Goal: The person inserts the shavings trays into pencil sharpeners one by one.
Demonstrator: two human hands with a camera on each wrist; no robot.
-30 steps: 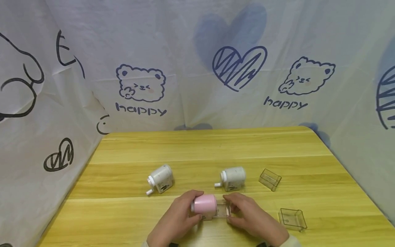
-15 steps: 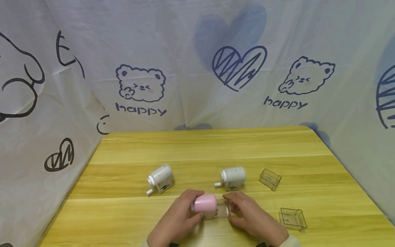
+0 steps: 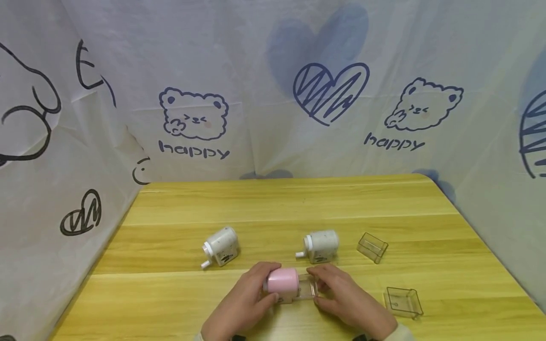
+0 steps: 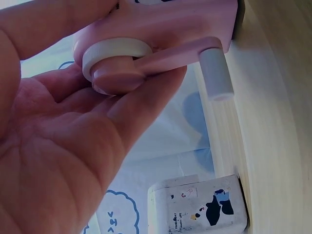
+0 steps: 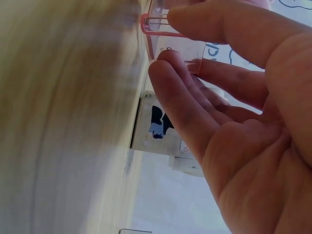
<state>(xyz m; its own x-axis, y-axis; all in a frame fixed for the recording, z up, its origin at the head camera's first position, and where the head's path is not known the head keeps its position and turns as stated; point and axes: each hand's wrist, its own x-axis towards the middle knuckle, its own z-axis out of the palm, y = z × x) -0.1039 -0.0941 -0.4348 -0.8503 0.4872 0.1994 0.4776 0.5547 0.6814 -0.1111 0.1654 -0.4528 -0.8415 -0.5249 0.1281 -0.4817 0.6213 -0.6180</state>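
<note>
A pink hand-crank pencil sharpener (image 3: 283, 280) lies near the front of the table, gripped by my left hand (image 3: 243, 300) between thumb and fingers. The left wrist view shows its pink crank (image 4: 175, 59) with a white knob (image 4: 217, 75), and the fingers round the body beside the white ring (image 4: 117, 48). A clear shavings drawer (image 3: 306, 288) sticks out of the sharpener's right side, overlapping the body's end. My right hand (image 3: 350, 300) pinches the drawer's outer end, thumb on one side and fingers on the other. Its pink-tinted rim (image 5: 161, 33) shows in the right wrist view.
Two whitish crank sharpeners stand beyond my hands, one at left (image 3: 222, 246) and one at centre (image 3: 322, 247). Two clear drawers lie on the right, one farther back (image 3: 373, 247) and one nearer (image 3: 403, 303). A printed cloth (image 3: 264, 142) hangs behind the wooden table (image 3: 298, 203).
</note>
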